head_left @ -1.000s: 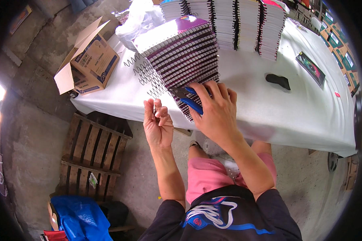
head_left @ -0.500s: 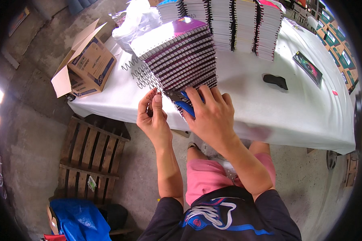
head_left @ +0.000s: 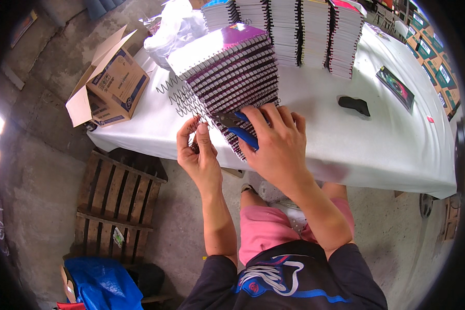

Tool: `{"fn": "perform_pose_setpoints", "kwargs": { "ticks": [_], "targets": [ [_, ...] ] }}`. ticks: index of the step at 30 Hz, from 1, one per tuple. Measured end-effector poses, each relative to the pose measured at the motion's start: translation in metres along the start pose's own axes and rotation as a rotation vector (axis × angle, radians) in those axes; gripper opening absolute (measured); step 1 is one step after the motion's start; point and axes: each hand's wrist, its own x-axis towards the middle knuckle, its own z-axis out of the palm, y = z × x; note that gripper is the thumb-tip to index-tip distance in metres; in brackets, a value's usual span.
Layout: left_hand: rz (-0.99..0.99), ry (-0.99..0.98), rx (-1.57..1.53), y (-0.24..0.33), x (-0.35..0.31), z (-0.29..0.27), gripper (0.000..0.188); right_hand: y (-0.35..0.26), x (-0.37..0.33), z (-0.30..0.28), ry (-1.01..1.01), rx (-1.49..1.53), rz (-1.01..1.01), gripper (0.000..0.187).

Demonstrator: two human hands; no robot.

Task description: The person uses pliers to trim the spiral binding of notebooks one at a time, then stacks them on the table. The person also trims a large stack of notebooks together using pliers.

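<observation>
A: What's the scene?

B: White-covered surface point(head_left: 315, 134) over a concrete floor, wooden pallet point(head_left: 119, 201) under its near-left corner. Fanned stack of spiral notebooks point(head_left: 232, 77) leans toward me at the near edge, taller upright stacks point(head_left: 299, 31) behind it. Open cardboard box point(head_left: 108, 88) at the far left, a small black object point(head_left: 354, 105) to the right.

A: Grip state?

B: Right hand point(head_left: 276, 147) is closed around blue-handled pliers point(head_left: 237, 129), nose pointing left at the lowest notebook's edge. Left hand point(head_left: 199, 152) has thumb and fingertips pinched on the end of a wire spiral point(head_left: 183, 101) that sticks out left of the stack.

A: Spiral versus grip?

B: Pinched end sits just beside the pliers' nose; I can't tell if they touch.
</observation>
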Motion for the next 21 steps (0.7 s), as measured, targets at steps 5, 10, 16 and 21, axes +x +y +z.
{"fn": "perform_pose_setpoints", "kwargs": {
  "ticks": [5, 10, 16, 21],
  "targets": [
    [0.010, -0.005, -0.001, -0.001, -0.001, -0.002, 0.020, -0.003, -0.001, 0.001, -0.001, -0.012, 0.038, 0.043],
    [-0.003, 0.028, -0.020, -0.002, -0.002, 0.000, 0.020, -0.002, 0.000, -0.001, -0.031, -0.002, 0.047, 0.040],
    [0.016, -0.022, 0.000, -0.005, -0.002, -0.006, 0.020, -0.005, 0.004, 0.001, -0.124, 0.050, 0.074, 0.041],
    [-0.079, -0.024, -0.219, -0.007, -0.004, 0.000, 0.020, 0.003, 0.003, 0.007, -0.233, 0.127, 0.146, 0.034]
  ]
}}
